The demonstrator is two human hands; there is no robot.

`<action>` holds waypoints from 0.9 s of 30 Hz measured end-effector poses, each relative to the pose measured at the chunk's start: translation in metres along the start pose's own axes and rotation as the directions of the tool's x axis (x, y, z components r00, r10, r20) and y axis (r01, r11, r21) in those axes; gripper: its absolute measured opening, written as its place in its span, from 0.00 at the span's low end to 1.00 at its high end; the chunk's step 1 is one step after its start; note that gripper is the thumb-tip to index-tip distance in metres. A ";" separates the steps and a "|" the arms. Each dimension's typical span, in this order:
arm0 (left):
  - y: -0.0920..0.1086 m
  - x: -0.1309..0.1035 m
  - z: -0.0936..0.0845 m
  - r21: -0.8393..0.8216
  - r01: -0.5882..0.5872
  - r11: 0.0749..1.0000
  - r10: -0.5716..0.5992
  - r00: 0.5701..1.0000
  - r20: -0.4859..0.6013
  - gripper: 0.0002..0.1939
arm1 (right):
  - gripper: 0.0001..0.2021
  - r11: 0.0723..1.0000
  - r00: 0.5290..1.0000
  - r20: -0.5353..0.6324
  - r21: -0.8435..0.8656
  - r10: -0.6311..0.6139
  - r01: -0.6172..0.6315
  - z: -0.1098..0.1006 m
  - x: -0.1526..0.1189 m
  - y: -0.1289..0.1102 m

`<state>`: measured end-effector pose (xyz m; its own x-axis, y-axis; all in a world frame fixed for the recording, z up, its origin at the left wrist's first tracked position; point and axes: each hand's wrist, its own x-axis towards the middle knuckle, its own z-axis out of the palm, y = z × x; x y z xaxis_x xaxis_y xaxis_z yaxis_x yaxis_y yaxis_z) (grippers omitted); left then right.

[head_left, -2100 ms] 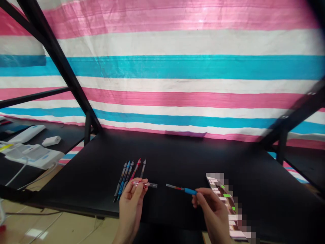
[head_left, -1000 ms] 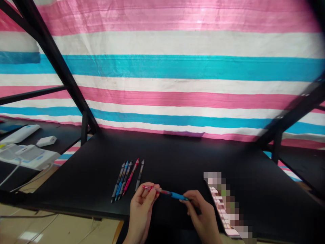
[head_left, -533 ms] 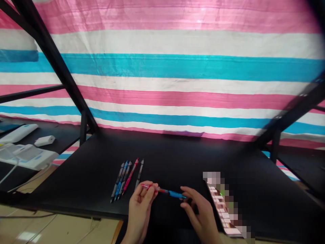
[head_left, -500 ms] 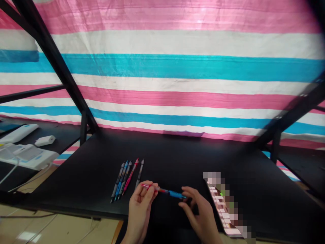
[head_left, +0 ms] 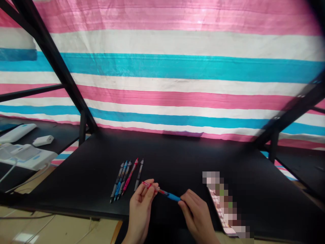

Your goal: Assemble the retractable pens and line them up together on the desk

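My left hand [head_left: 144,203] pinches the red end of a pen [head_left: 173,196] with a blue grip, held above the front of the black table [head_left: 172,156]. The fingers of my right hand [head_left: 196,211] are closed on the blue end of the same pen. Left of my hands, several pens lie side by side on the table: grey and blue ones [head_left: 121,179], a pink-red pen [head_left: 130,176] and, nearest my left hand, a grey pen [head_left: 138,174].
A pink and white checked flat item [head_left: 220,210], partly pixelated, lies right of my right hand. White power adapters and cables [head_left: 30,156] are on a surface at the far left. Black frame bars [head_left: 56,64] and a striped sheet [head_left: 177,67] stand behind.
My right hand's fingers, apart near the pen's blue end before, have closed on it. The pen's blue end now tilts slightly lower.
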<state>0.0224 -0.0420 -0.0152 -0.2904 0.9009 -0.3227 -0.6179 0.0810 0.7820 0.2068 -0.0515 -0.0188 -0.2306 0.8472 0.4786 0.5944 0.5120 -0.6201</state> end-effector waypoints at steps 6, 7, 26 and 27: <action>0.005 0.000 0.010 0.002 -0.080 0.997 0.080 0.995 0.068 0.20 | 0.29 0.855 0.924 0.074 0.357 0.376 -0.376 0.025 -0.014 -0.004; 0.006 0.000 0.013 0.004 -0.107 0.994 0.106 0.989 0.101 0.18 | 0.29 0.787 0.897 0.125 0.440 0.424 -0.434 0.028 -0.016 -0.004; 0.034 0.016 0.013 0.045 -0.232 0.972 0.219 0.956 0.194 0.29 | 0.28 0.807 0.892 -0.016 0.434 0.452 -0.402 0.029 0.002 0.013; 0.036 0.018 0.009 0.064 -0.235 0.970 0.218 0.955 0.201 0.27 | 0.27 0.822 0.899 -0.005 0.406 0.438 -0.399 0.031 0.003 0.012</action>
<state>0.0015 -0.0186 0.0122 -0.2651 0.9637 -0.0303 -0.4840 -0.1059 0.8686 0.1895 -0.0386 -0.0441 0.0570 0.9852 0.1614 0.2684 0.1406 -0.9530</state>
